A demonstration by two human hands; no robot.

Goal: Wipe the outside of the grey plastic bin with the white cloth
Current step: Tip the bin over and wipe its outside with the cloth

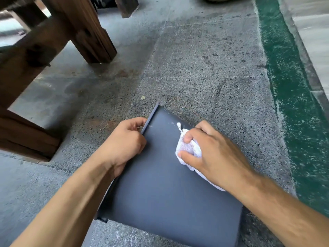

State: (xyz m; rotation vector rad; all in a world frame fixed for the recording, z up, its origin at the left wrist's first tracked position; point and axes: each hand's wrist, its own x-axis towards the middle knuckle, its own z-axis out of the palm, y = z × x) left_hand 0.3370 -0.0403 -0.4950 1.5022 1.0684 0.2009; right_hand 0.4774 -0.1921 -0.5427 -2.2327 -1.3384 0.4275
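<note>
The grey plastic bin (165, 189) lies on its side on the stone floor, one broad flat face turned up toward me. My left hand (124, 143) grips the bin's rim along the left edge, fingers curled over it. My right hand (211, 154) holds the bunched white cloth (188, 150) and presses it onto the upper right part of that face. A knotted tip of the cloth sticks out above my fingers. The bin's opening and its far sides are hidden.
A dark wooden table's legs and crossbars (58, 41) stand to the left and rear left. A green painted strip (292, 104) runs along the floor on the right, with a paler surface beyond it. Speckled grey stone floor (195, 68) lies ahead of the bin.
</note>
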